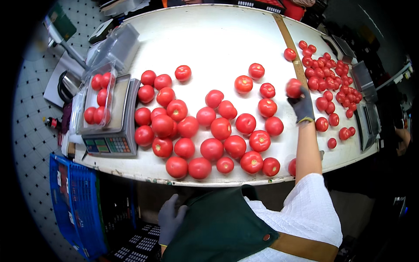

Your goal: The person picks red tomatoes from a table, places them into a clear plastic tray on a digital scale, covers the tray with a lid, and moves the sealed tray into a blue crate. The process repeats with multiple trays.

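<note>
Gloved in grey, my right hand (301, 106) reaches out over the right part of the white table (209, 36) with a red tomato (294, 87) in its fingers. My left hand (170, 217), in a matching glove, hangs below the table's front edge with its fingers apart and holds nothing. Many loose tomatoes (221, 128) lie spread between the two sides. At the left, a clear plastic tray (109, 95) with several tomatoes sits tilted on a digital scale (111, 144). Another tomato (289, 54) rests against the wooden strip beyond my right hand.
A brown wooden strip (288, 36) divides the table; more tomatoes (324, 73) and a second scale (366, 127) are beyond it. Stacked clear trays (119, 49) stand at the back left. Below the left corner is a blue plastic crate (78, 209), with black crates (140, 242) near my left hand.
</note>
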Motion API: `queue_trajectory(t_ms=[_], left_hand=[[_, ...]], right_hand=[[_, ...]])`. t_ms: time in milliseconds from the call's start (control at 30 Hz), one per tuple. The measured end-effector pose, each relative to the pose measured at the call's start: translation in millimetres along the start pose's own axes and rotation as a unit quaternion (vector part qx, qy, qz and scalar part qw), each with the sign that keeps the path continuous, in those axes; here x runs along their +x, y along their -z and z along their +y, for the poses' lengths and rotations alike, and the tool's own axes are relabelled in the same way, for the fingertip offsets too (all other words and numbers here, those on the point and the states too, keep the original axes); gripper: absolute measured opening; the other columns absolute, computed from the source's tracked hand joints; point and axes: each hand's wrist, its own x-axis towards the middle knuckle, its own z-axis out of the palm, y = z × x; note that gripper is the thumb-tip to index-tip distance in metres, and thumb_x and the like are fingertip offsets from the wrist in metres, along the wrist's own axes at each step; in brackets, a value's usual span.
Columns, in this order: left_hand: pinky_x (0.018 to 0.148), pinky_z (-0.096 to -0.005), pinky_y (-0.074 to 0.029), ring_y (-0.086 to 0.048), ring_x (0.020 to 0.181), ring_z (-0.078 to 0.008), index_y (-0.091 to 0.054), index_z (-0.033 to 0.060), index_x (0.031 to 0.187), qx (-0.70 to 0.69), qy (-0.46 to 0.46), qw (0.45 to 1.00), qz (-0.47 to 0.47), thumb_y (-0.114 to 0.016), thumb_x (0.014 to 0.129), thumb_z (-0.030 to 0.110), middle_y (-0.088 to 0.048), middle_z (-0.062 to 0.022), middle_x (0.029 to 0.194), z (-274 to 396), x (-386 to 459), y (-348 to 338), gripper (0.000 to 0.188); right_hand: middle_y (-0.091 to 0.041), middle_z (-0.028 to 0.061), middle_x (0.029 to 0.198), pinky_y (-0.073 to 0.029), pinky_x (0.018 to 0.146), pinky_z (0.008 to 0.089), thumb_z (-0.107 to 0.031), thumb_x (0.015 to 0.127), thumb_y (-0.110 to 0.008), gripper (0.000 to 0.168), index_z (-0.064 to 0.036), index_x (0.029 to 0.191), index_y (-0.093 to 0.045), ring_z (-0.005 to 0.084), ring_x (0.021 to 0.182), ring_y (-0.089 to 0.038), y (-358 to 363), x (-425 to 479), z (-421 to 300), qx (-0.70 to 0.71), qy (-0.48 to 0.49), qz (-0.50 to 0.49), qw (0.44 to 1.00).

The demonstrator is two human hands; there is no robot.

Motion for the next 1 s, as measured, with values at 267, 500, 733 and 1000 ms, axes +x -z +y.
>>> queue_trajectory(t_ms=[267, 500, 733, 1000], left_hand=[[0.079, -0.0340, -0.049, -0.062, 0.086, -0.0251, -0.053, 0.0006, 0.122, -0.002, -0.005, 1.000, -0.006, -0.066, 0.080, 0.009, -0.062, -0.0163, 0.098, 27, 58, 21, 0.045], [0.075, -0.0393, -0.048, -0.061, 0.084, -0.0301, -0.054, 0.0047, 0.119, 0.058, -0.045, 0.997, -0.009, -0.069, 0.080, 0.018, -0.062, -0.0139, 0.092, 46, 89, 36, 0.044], [0.074, -0.0418, -0.048, -0.060, 0.084, -0.0316, -0.053, 0.0072, 0.119, 0.071, -0.062, 0.995, -0.044, -0.065, 0.084, 0.025, -0.061, -0.0140, 0.090, 45, 104, 38, 0.041], [0.072, -0.0459, -0.048, -0.059, 0.085, -0.0344, -0.048, 0.0096, 0.124, 0.096, -0.073, 0.989, -0.089, -0.059, 0.087, 0.034, -0.060, -0.0148, 0.093, 23, 109, 47, 0.046]], right_hand=[[-0.065, 0.0082, 0.096, -0.051, 0.072, 0.0352, -0.032, 0.086, -0.059, 0.030, -0.010, 0.106, -0.059, 0.0194, 0.083, -0.063, 19, 58, -4, -0.102, 0.003, 0.093, 0.990], [-0.061, 0.0177, 0.110, -0.051, 0.080, 0.0374, -0.041, 0.082, -0.065, 0.062, 0.001, 0.124, -0.051, 0.0208, 0.097, -0.060, -106, 105, 41, -0.516, 0.139, -0.043, 0.844], [-0.053, 0.0240, 0.114, -0.049, 0.089, 0.0417, -0.045, 0.066, -0.074, 0.073, -0.014, 0.127, -0.049, 0.0383, 0.104, -0.057, -183, 77, 87, -0.736, 0.115, -0.127, 0.655], [-0.053, 0.0220, 0.111, -0.051, 0.085, 0.0429, -0.035, 0.064, -0.073, 0.068, -0.016, 0.126, -0.051, 0.0387, 0.098, -0.060, -232, 20, 124, -0.768, 0.168, -0.258, 0.562]])
